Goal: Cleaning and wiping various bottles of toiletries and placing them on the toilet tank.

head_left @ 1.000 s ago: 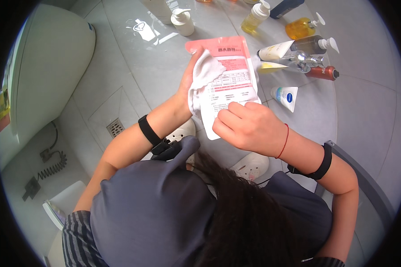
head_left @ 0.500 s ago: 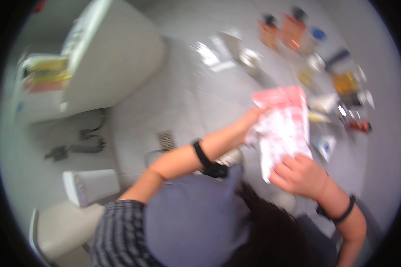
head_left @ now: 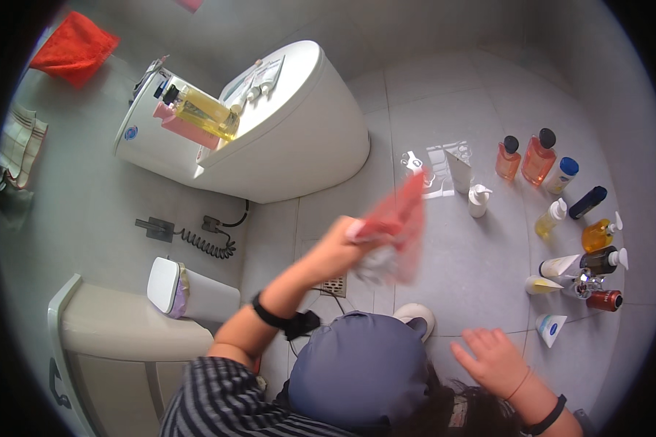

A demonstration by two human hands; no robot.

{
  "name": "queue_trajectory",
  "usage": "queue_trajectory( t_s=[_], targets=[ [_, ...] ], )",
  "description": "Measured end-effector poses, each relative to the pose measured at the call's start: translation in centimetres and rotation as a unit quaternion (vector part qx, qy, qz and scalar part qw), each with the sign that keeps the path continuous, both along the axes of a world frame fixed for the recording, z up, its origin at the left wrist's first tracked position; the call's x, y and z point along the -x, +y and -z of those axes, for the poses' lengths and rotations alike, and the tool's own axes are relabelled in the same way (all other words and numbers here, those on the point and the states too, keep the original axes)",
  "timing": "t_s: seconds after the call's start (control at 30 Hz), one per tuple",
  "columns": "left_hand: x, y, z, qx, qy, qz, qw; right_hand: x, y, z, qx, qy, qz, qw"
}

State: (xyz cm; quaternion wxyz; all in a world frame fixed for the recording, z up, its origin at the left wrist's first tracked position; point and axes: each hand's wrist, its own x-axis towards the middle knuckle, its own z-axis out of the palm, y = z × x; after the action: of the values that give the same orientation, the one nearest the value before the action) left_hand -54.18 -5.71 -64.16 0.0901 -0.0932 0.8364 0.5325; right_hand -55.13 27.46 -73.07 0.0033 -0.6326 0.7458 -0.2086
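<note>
Left grip (head_left: 340, 250): our fingers are clenched on one red pouch (head_left: 402, 217), which hangs blurred just beyond the knuckles, above the floor (head_left: 481, 280)
Right grip (head_left: 491, 362): we have it released, fingers stretched, nothing seen in it
Red pouch: we judge it lifted and not set down; whether it has been opened, the blur will not tell us, nor can we say what else is left to do
Floor group: already set out to the right of the left grip, beyond the right grip; we count two orange bottles (head_left: 539, 162), four pump bottles (head_left: 597, 237), one blue-capped bottle (head_left: 561, 178), one red-brown container (head_left: 602, 300), and three tubes (head_left: 551, 331) nearest the right grip
Toilet (head_left: 299, 156): one, ahead-left of the left grip, bearing one yellow bottle (head_left: 202, 113), one pink bottle (head_left: 186, 127), and small tubes (head_left: 271, 75) too crowded to count
Bin (head_left: 215, 295): one, left of the left grip
</note>
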Motion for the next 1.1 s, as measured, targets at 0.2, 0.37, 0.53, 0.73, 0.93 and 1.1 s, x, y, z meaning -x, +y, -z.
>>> queue_trajectory(
  t_s=[0.2, 0.37, 0.53, 0.73, 0.93, 1.1],
  targets=[
    [0.3, -10.6, -13.2, 0.187, 0.135, -0.181, 0.956, -4.9, 0.9, 2.8, -0.045, -0.058, -0.054, 0.996],
    [3.1, -22.3, -20.7, 0.368, 0.157, -0.190, 0.896, -5.9, 0.6, 3.6, -0.085, -0.109, -0.100, 0.985],
    [5.6, -28.7, -19.3, 0.413, 0.120, -0.205, 0.879, -5.5, 0.1, 3.6, -0.047, -0.073, -0.064, 0.994],
    [6.4, -35.2, -18.2, 0.526, 0.175, -0.218, 0.804, -6.1, 1.4, 4.1, -0.047, -0.069, -0.027, 0.996],
    [0.1, -37.9, -17.5, 0.315, 0.139, -0.217, 0.913, -6.5, 1.5, 4.2, -0.057, -0.101, 0.003, 0.993],
    [-2.2, -27.8, -9.6, -0.102, -0.040, -0.258, 0.960, -6.2, 2.1, 5.2, -0.069, -0.080, 0.005, 0.994]
  ],
)
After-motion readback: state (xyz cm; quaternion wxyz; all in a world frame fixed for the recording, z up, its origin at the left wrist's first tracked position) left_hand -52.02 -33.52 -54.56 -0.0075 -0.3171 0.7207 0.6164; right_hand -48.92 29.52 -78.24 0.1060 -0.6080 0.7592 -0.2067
